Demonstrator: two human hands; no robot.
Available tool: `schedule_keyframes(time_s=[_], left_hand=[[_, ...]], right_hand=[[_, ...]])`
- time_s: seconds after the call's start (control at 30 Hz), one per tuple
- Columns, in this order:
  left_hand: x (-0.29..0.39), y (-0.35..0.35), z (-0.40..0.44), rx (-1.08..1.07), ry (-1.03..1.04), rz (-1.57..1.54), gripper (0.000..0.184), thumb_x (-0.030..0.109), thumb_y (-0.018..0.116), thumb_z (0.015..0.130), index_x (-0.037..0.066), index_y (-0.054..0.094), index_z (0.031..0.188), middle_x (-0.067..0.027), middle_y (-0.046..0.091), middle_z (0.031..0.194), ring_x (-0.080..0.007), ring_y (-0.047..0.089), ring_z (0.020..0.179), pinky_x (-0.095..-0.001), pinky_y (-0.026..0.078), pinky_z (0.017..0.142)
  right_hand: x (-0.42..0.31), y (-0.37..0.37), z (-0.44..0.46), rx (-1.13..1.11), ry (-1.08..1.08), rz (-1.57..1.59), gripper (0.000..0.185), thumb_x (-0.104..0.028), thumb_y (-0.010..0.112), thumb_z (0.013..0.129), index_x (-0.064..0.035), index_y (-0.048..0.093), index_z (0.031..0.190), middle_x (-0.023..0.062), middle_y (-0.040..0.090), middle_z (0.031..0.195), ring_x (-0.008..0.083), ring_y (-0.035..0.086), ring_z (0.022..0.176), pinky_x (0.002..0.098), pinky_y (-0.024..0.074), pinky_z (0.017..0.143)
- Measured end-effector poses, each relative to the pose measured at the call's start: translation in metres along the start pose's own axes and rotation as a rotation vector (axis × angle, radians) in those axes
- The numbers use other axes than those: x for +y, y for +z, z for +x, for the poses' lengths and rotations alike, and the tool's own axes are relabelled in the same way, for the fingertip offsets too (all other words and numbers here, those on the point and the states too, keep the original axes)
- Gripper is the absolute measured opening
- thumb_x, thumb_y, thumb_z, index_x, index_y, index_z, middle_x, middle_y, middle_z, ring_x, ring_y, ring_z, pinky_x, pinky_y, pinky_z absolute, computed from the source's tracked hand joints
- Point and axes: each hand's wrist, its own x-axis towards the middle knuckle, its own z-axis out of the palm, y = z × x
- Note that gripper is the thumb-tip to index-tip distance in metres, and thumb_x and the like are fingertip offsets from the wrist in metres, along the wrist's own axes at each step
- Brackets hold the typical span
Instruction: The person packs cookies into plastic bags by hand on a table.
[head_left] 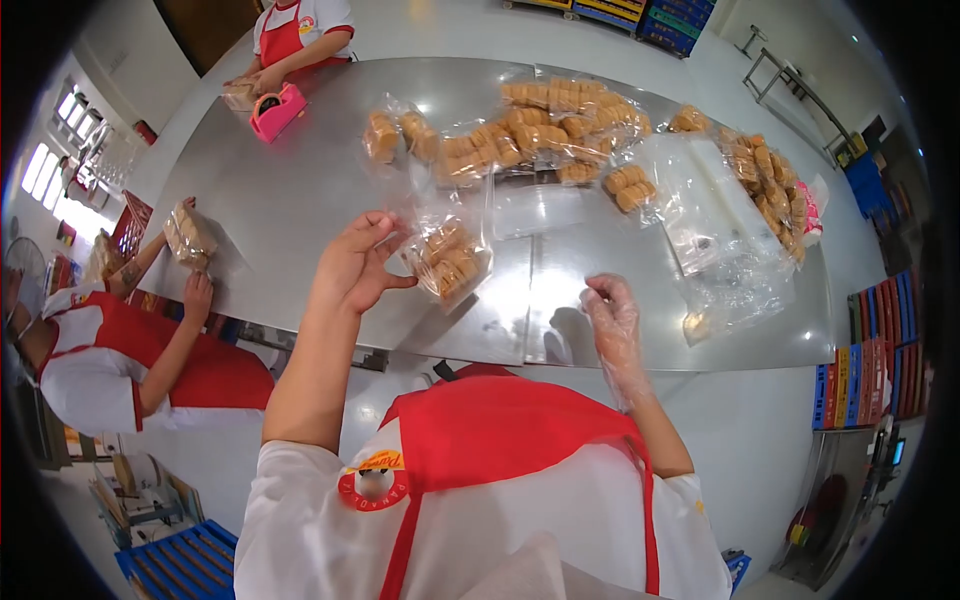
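My left hand (362, 262), bare, is at the left side of a clear bag of round biscuits (447, 262), its thumb and fingers spread apart; whether the fingertips touch the plastic is unclear. My right hand (612, 318), in a clear plastic glove, is over the steel table near its front edge, fingers curled inward, with nothing visible in them. Beyond the bag lies a large heap of bagged biscuits (545, 130). A single small pack (629, 188) rests right of the heap. Flat clear bags (700, 200) are stacked farther right.
Loose biscuits (765, 180) fill a bag at the table's right end. A pink tape dispenser (278, 112) stands at the far left of the steel table (330, 180). One co-worker (150, 340) at the left handles a wrapped pack (189, 236); another (300, 35) stands across the table.
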Motion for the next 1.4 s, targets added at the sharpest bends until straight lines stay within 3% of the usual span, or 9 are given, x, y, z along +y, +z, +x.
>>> schedule_keyframes(time_s=[0.23, 0.33, 0.43, 0.6, 0.7, 0.87, 1.0, 1.2, 1.4], left_hand=[[0.080, -0.101, 0.032, -0.204, 0.036, 0.147, 0.011, 0.023, 0.061, 0.097, 0.014, 0.058, 0.102, -0.0029, 0.059, 0.113, -0.0240, 0.051, 0.115, -0.0780, 0.035, 0.090], [0.087, -0.130, 0.060, -0.248, 0.017, 0.225, 0.013, 0.025, 0.060, 0.097, 0.015, 0.058, 0.106, -0.0015, 0.059, 0.119, -0.0233, 0.048, 0.120, -0.0706, 0.035, 0.094], [0.071, -0.159, 0.091, -0.188, 0.070, 0.232, 0.033, 0.030, 0.061, 0.097, 0.015, 0.053, 0.126, -0.0050, 0.051, 0.136, -0.0247, 0.046, 0.125, -0.0625, 0.035, 0.101], [0.023, -0.193, 0.096, -0.065, 0.283, 0.110, 0.093, 0.046, 0.073, 0.086, 0.012, 0.022, 0.156, -0.0111, 0.027, 0.159, -0.0288, 0.037, 0.139, -0.0472, 0.029, 0.113], [-0.014, -0.197, 0.077, -0.165, 0.621, 0.969, 0.118, 0.051, 0.083, 0.070, 0.003, 0.017, 0.156, -0.0178, 0.032, 0.156, -0.0309, 0.034, 0.143, -0.0464, 0.024, 0.116], [-0.019, -0.172, 0.086, -0.064, 0.506, 1.288, 0.109, 0.043, 0.087, 0.065, -0.001, 0.032, 0.148, -0.0216, 0.048, 0.143, -0.0332, 0.042, 0.136, -0.0500, 0.021, 0.115], [-0.003, -0.143, 0.077, -0.013, 0.497, 1.350, 0.088, 0.036, 0.084, 0.070, 0.000, 0.043, 0.140, -0.0197, 0.053, 0.137, -0.0339, 0.046, 0.133, -0.0510, 0.024, 0.112], [-0.027, -0.160, 0.084, 0.090, 0.717, 1.490, 0.072, 0.029, 0.077, 0.078, 0.002, 0.046, 0.137, -0.0175, 0.055, 0.134, -0.0327, 0.046, 0.132, -0.0521, 0.029, 0.110], [-0.029, -0.165, 0.082, 0.107, 0.822, 1.498, 0.066, 0.029, 0.078, 0.077, -0.001, 0.051, 0.130, -0.0194, 0.056, 0.131, -0.0344, 0.048, 0.129, -0.0484, 0.033, 0.109]], right_hand=[[0.045, 0.086, 0.054, 0.212, 0.006, 0.183, 0.014, -0.007, 0.061, 0.091, 0.0026, 0.062, 0.101, 0.0092, 0.062, 0.090, 0.0214, 0.059, 0.082, 0.0335, 0.0485, 0.077], [0.071, 0.103, 0.056, 0.379, -0.284, -0.479, 0.012, -0.005, 0.060, 0.089, 0.0032, 0.064, 0.097, 0.0158, 0.064, 0.094, 0.0302, 0.061, 0.082, 0.0383, 0.0499, 0.077], [0.066, 0.114, 0.050, 0.400, -0.248, -0.509, 0.011, -0.005, 0.060, 0.087, 0.0032, 0.066, 0.092, 0.0211, 0.064, 0.095, 0.0366, 0.062, 0.084, 0.0416, 0.0502, 0.079], [0.067, 0.113, 0.052, 0.436, -0.204, -0.554, 0.014, -0.008, 0.061, 0.088, 0.0030, 0.066, 0.093, 0.0198, 0.066, 0.092, 0.0320, 0.064, 0.085, 0.0395, 0.0506, 0.079], [0.066, 0.113, 0.055, 0.436, -0.226, -0.618, 0.015, -0.010, 0.061, 0.089, 0.0029, 0.067, 0.093, 0.0203, 0.067, 0.092, 0.0315, 0.065, 0.086, 0.0391, 0.0509, 0.079], [0.058, 0.118, 0.057, 0.470, -0.181, -0.608, 0.015, -0.009, 0.060, 0.086, 0.0034, 0.068, 0.088, 0.0229, 0.066, 0.092, 0.0384, 0.064, 0.087, 0.0430, 0.0501, 0.080], [0.060, 0.114, 0.065, 0.468, -0.145, -0.606, 0.017, -0.012, 0.060, 0.085, 0.0028, 0.068, 0.088, 0.0234, 0.066, 0.093, 0.0392, 0.063, 0.088, 0.0440, 0.0499, 0.081], [0.061, 0.112, 0.070, 0.457, -0.143, -0.668, 0.016, -0.011, 0.059, 0.085, 0.0013, 0.068, 0.089, 0.0223, 0.067, 0.094, 0.0393, 0.063, 0.088, 0.0444, 0.0497, 0.081], [0.062, 0.113, 0.069, 0.470, -0.183, -0.670, 0.015, -0.010, 0.059, 0.085, 0.0009, 0.068, 0.088, 0.0222, 0.066, 0.092, 0.0395, 0.064, 0.085, 0.0449, 0.0504, 0.079]])
